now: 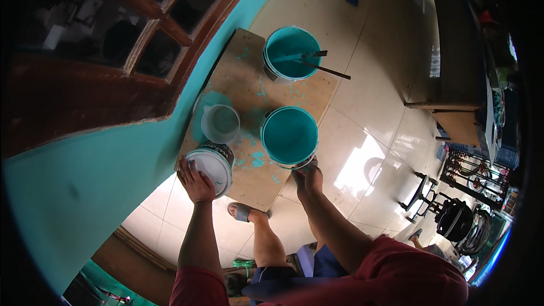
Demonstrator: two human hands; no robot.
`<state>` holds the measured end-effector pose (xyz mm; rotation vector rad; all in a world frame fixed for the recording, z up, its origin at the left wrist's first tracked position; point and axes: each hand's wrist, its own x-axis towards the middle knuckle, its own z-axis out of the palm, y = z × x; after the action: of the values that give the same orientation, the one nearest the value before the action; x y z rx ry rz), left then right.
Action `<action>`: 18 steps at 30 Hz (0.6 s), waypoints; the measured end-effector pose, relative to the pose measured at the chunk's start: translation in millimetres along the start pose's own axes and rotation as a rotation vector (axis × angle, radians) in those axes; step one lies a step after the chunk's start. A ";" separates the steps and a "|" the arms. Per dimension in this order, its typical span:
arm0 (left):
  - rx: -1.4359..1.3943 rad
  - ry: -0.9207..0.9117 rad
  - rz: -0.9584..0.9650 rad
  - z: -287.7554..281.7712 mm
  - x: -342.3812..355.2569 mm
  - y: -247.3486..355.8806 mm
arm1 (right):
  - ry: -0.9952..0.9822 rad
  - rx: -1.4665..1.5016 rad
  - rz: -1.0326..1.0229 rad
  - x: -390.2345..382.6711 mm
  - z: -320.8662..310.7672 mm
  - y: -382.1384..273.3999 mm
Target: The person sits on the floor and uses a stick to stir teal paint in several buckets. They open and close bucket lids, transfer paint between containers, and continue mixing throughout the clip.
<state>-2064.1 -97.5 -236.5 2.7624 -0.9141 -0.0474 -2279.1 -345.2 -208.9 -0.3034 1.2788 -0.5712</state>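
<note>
A white bucket with turquoise paint stands on a paint-spattered board. Its near rim and wire handle are gripped by my right hand, whose fingertips are partly hidden. At the left, my left hand has its fingers over the edge of a smaller bucket with a white lid and a dark label. This bucket looks tilted. Just beyond it, a pale, cloudy jug or cup sits on a turquoise paint patch. Farther off stands another paint bucket, with two dark-ended sticks leaning in it.
The brown board lies on glossy tiles along a turquoise wall. A wood-framed window rises at the left. My sandalled foot is at the board's near edge. A wooden table and wheeled things are at the right.
</note>
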 end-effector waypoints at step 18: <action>0.043 -0.204 -0.311 -24.6 -85.0 30.0 | -0.059 -1.418 -0.871 -9.1 32.6 -56.7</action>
<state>-2147.5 -65.4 -209.2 2.9542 -0.5227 -0.3720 -2262.7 -390.0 -163.3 -2.0936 1.2681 -0.2484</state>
